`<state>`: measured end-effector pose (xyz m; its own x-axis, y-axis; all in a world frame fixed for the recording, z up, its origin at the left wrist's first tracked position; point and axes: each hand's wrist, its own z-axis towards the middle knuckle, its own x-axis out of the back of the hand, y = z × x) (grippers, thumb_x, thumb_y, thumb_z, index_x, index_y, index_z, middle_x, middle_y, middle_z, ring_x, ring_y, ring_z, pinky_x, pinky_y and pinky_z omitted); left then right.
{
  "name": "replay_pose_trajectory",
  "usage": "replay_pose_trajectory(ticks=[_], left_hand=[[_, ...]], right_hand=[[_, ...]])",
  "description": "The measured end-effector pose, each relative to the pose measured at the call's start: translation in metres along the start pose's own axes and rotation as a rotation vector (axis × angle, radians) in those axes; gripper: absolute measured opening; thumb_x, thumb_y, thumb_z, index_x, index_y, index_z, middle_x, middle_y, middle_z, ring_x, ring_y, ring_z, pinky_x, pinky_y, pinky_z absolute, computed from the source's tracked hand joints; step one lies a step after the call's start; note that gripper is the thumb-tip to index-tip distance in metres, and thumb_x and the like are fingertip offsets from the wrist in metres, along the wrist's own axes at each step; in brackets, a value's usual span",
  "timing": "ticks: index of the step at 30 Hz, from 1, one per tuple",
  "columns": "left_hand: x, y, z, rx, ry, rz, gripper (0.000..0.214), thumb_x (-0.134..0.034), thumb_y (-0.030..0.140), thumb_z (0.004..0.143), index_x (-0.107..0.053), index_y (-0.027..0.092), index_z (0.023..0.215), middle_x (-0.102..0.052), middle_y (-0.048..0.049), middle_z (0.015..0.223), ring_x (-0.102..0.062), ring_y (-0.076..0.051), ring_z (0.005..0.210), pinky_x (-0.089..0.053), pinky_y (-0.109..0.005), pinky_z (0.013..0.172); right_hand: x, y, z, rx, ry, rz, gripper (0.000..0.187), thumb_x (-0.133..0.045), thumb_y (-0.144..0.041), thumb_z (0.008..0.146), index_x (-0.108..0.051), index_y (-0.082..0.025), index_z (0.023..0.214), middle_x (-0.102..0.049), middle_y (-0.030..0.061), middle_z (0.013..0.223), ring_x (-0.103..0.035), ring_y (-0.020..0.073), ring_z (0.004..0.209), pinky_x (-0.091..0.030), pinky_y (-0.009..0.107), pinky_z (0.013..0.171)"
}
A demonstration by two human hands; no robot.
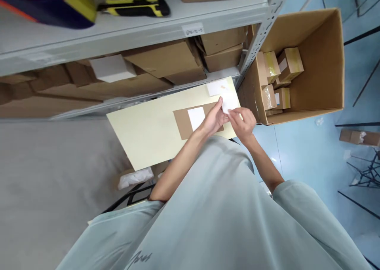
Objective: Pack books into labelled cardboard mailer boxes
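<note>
A small white label sheet [230, 102] is held up between both hands over a pale yellow board [142, 131]. My left hand [214, 119] grips its left side, thumb uppermost. At its lower edge, the fingertips of my right hand [244, 124] pinch the sheet. Beneath my left hand lies a brown cardboard package [181, 121], partly covered by the hand and wrist. On that package's top is a white rectangular label [196, 117]. Another white sheet [214, 87] rests at the board's far right corner; the held sheet overlaps it in view.
A large open carton [320, 64] holding several small taped boxes [291, 64] stands to the right. Behind the board runs a metal shelf [148, 31] with cardboard boxes [166, 60] underneath. Black-and-yellow utility knives [135, 6] lie on the shelf. A white-wrapped bundle [135, 178] sits below the board.
</note>
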<state>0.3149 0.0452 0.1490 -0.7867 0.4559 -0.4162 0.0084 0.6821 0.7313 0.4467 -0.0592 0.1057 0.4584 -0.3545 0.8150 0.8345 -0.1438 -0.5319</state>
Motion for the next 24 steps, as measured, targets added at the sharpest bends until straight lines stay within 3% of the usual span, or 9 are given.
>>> replay_pose_trajectory(ticks=[3, 6, 11, 15, 17, 21, 24], left_hand=[[0.019, -0.019, -0.062, -0.039, 0.052, -0.259, 0.054, -0.098, 0.058, 0.084, -0.085, 0.016, 0.115, -0.088, -0.0162, 0.125, -0.084, -0.034, 0.123, -0.07, -0.04, 0.103], [0.042, -0.039, -0.097, -0.121, 0.182, -0.294, 0.052, -0.109, 0.048, 0.07, -0.085, 0.016, 0.103, -0.089, -0.0112, 0.111, -0.086, -0.028, 0.106, -0.07, -0.032, 0.093], [0.065, -0.056, -0.135, -0.166, 0.295, -0.206, 0.077, -0.107, 0.077, 0.064, -0.084, 0.015, 0.103, -0.089, -0.0115, 0.098, -0.089, -0.029, 0.093, -0.073, -0.036, 0.088], [0.075, -0.056, -0.166, -0.103, 0.286, 0.002, 0.08, -0.104, 0.083, 0.065, -0.084, 0.014, 0.101, -0.088, -0.0134, 0.089, -0.089, -0.03, 0.085, -0.073, -0.036, 0.08], [0.078, -0.056, -0.18, -0.1, 0.308, 0.075, 0.08, -0.102, 0.086, 0.066, -0.085, 0.014, 0.096, -0.088, -0.0151, 0.089, -0.088, -0.03, 0.082, -0.072, -0.036, 0.076], [0.075, -0.056, -0.203, -0.203, 0.41, 0.045, 0.08, -0.09, 0.092, 0.076, -0.086, 0.015, 0.093, -0.089, -0.0169, 0.094, -0.089, -0.03, 0.086, -0.073, -0.037, 0.079], [0.068, -0.055, -0.219, -0.305, 0.381, 0.012, 0.068, -0.097, 0.081, 0.078, -0.089, 0.017, 0.1, -0.09, -0.0153, 0.105, -0.09, -0.03, 0.092, -0.073, -0.037, 0.082]], right_hand=[[-0.01, -0.021, -0.024, 0.281, -0.106, 0.064, 0.03, -0.07, -0.052, 0.115, -0.085, -0.027, 0.119, -0.085, 0.0126, 0.112, -0.079, 0.0265, 0.106, -0.061, 0.04, 0.092], [-0.014, -0.041, -0.034, 0.409, -0.202, 0.185, 0.033, -0.07, -0.055, 0.114, -0.085, -0.027, 0.121, -0.085, 0.0149, 0.124, -0.079, 0.0296, 0.118, -0.063, 0.045, 0.099], [-0.002, -0.068, -0.026, 0.237, -0.307, 0.512, 0.046, -0.068, -0.063, 0.112, -0.084, -0.025, 0.132, -0.069, 0.0211, 0.161, -0.07, 0.0349, 0.147, -0.064, 0.055, 0.117], [0.008, -0.083, -0.018, 0.122, -0.634, 0.764, 0.064, -0.07, -0.077, 0.106, -0.083, -0.027, 0.144, -0.081, 0.0133, 0.15, -0.078, 0.0306, 0.139, -0.065, 0.05, 0.121], [0.013, -0.091, -0.016, 0.111, -0.722, 0.805, 0.065, -0.071, -0.077, 0.105, -0.084, -0.028, 0.145, -0.083, 0.0099, 0.151, -0.077, 0.031, 0.144, -0.061, 0.05, 0.128], [0.022, -0.106, -0.017, 0.125, -0.731, 0.833, 0.073, -0.064, -0.079, 0.109, -0.076, -0.026, 0.158, -0.074, 0.0069, 0.165, -0.069, 0.0319, 0.156, -0.057, 0.05, 0.133], [0.028, -0.115, -0.022, 0.148, -0.715, 0.856, 0.083, -0.064, -0.079, 0.108, -0.063, -0.026, 0.172, -0.064, 0.0061, 0.175, -0.069, 0.0325, 0.154, -0.062, 0.047, 0.128]])
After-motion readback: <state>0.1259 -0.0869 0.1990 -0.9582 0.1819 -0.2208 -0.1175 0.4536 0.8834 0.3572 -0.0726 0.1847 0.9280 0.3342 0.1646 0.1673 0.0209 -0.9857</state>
